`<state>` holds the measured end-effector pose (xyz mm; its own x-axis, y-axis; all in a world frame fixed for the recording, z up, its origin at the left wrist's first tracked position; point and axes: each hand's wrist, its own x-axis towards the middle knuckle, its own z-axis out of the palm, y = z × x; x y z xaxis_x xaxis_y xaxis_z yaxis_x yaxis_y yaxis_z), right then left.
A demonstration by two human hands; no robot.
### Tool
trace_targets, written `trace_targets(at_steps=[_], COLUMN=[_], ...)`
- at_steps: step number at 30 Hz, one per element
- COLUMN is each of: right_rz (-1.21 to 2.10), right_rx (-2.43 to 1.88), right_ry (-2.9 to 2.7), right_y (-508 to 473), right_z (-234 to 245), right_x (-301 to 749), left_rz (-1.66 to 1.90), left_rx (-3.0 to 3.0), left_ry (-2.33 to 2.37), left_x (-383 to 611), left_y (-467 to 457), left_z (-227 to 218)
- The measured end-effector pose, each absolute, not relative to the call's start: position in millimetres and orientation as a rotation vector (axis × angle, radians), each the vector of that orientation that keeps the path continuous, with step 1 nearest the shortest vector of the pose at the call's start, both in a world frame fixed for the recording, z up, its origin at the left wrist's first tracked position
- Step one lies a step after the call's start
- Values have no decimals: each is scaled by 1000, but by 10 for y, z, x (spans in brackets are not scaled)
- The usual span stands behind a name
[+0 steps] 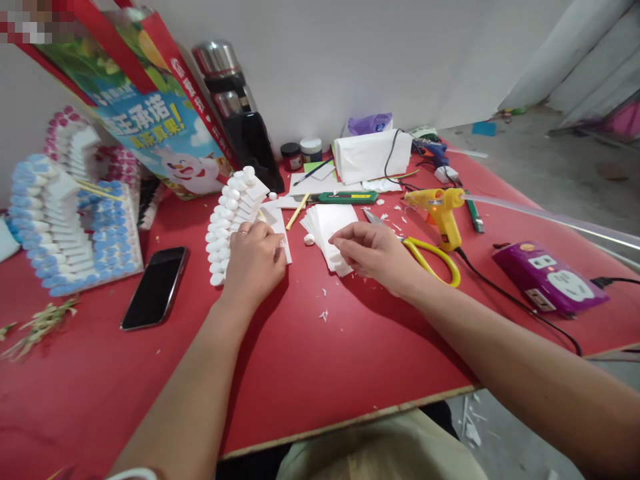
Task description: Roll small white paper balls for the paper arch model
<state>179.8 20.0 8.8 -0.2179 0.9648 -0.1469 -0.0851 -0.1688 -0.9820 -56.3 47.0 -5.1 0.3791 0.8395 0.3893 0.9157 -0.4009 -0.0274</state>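
Red tabletop (300, 373) is set against a pale wall (310, 73), with grey floor visible at the far right. Well to the left of the left fingers, a blue-and-white model (75, 227) is seen, built of rounded tufts around stepped white pieces; a pink-and-white one (85, 143) is partly hidden behind it. Nearer the viewer than these, dried stems (43, 323) are scattered. Closer to the left fingers, a dark-screened smartphone (155, 287) is laid flat. Beyond it, a printed shopping bag (165, 127) and a steel-topped flask (216, 59) are stood by the wall.

An all-white model (233, 223), formed of rounded tufts and stepped pieces, is placed just beside and beneath the left hand (257, 257). Its fingers are curled against the model's right side; whether anything is gripped cannot be told. Beyond and between both sets of fingers, a yellow stick (299, 212) and a green utility knife (347, 197) are laid, with two small jars (301, 155) farther back.

Fanned white cards (325, 223) are spread under the right hand (373, 257), whose fingers are bent, thumb and forefinger close together; whether something is pinched cannot be told. Right of these fingers, yellow-handled scissors (409, 245) are partly covered by the hand. Farther right, a yellow hot glue gun (443, 210), fitted with a clear glue stick (540, 212), and a purple power socket (553, 277) are placed.
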Motion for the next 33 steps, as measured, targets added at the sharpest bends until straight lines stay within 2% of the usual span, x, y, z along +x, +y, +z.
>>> trace_targets(at_steps=[7,10,12,14,19,29,33], right_rz=[1424,1074,765,592,542,214,282], right_rx=[-1160,-1236,-1280,-1298,-1303,-1182,-1123], right_ry=[-1246,-1415,-1593,-1741,-1917,-2165,-2279], right_y=[208,236,254,263,247,292,352], right_z=[67,48,39,30,-23,-142,-197], right_x=[1820,1893,1941,1963,1910,1922,1921], left_rz=[-669,-797,-801,-748,-634,-755,-654], left_rx=[-2465,-2596,-2685,-2722,-2730,-2726,-2678], left_ry=[-1499,-1359,-1284,-1252,-1191,-1161,-1176], left_x=[-499,-420,-370,-335,-337,-376,-418], left_y=[455,434,426,426,457,469,478], left_z=[-53,-59,-79,-108,-174,-209,-176])
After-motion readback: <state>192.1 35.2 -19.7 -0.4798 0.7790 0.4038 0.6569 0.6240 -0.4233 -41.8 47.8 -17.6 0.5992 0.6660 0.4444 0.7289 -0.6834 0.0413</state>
